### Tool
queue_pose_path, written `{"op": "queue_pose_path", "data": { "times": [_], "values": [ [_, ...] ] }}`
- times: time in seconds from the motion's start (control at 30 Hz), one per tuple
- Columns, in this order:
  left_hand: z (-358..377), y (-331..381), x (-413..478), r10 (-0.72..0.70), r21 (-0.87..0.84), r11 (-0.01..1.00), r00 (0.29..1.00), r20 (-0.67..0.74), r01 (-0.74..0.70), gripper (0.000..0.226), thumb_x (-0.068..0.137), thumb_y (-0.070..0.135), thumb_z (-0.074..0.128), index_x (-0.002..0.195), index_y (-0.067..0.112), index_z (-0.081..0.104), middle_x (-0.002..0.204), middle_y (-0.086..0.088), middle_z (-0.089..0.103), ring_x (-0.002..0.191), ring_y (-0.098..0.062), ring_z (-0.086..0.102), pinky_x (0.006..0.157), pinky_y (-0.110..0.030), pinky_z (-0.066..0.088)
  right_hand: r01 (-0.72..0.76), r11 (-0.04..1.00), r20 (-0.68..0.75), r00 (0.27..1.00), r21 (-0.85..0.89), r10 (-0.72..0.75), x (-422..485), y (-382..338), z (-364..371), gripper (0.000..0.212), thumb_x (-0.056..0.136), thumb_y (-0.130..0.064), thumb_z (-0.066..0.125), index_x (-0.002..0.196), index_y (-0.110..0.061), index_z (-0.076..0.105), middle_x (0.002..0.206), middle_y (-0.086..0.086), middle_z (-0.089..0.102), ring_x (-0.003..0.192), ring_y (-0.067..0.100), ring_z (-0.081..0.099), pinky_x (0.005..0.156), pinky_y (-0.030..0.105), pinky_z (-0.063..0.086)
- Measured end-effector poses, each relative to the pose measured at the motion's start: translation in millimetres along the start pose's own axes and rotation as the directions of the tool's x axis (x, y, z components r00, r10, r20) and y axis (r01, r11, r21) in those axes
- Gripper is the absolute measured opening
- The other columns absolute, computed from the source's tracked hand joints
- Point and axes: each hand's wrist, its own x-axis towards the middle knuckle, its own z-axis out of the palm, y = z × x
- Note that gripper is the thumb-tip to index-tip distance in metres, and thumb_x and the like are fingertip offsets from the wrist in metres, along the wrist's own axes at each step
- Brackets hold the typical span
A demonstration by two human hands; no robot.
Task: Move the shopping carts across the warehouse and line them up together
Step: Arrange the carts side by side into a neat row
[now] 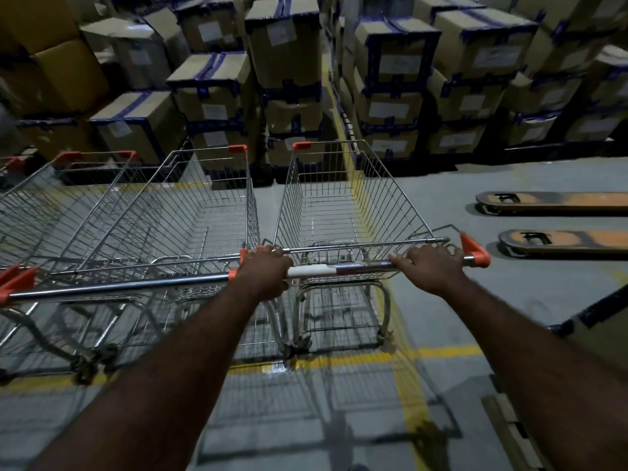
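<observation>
A wire shopping cart (343, 198) with orange corner caps stands straight ahead of me. My left hand (265, 271) grips the left end of its handle bar (339, 268), and my right hand (433, 266) grips the right end near the orange cap. A second empty cart (190, 205) stands side by side with it on the left, its handle (119, 285) almost touching my left hand. A third cart (51, 198) sits further left, partly cut off by the frame edge.
Stacks of taped cardboard boxes (289, 62) on dark pallets wall off the space just beyond the carts. Two orange pallet-jack forks (560, 202) lie on the grey floor at the right. Yellow floor lines (339, 360) cross under the cart's wheels.
</observation>
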Motion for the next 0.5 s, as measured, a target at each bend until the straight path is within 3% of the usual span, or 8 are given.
{"op": "queue_pose_path", "data": {
  "times": [0.27, 0.5],
  "values": [
    [-2, 1, 5, -0.06, -0.011, 0.998, 0.997, 0.04, 0.06, 0.036, 0.086, 0.041, 0.069, 0.12, 0.033, 0.061, 0.121, 0.003, 0.063, 0.122, -0.025, 0.053, 0.108, -0.061, 0.035, 0.016, 1.0, 0.047, 0.999, 0.015, -0.017, 0, -1, -6, 0.087, 0.089, -0.083, 0.011, 0.122, -0.024, 0.065, 0.136, 0.011, 0.061, 0.135, 0.036, 0.046, 0.113, 0.067, 0.016],
    [-8, 6, 8, -0.115, -0.011, 0.993, 0.981, 0.154, 0.118, 0.034, 0.088, 0.042, 0.066, 0.121, 0.034, 0.061, 0.127, 0.003, 0.063, 0.134, -0.027, 0.045, 0.115, -0.064, 0.023, 0.08, 0.996, 0.106, 0.991, 0.038, -0.083, 1, 2, -16, 0.089, 0.088, -0.084, 0.009, 0.12, -0.025, 0.068, 0.128, 0.009, 0.066, 0.128, 0.034, 0.053, 0.112, 0.062, 0.025]
  ]
}}
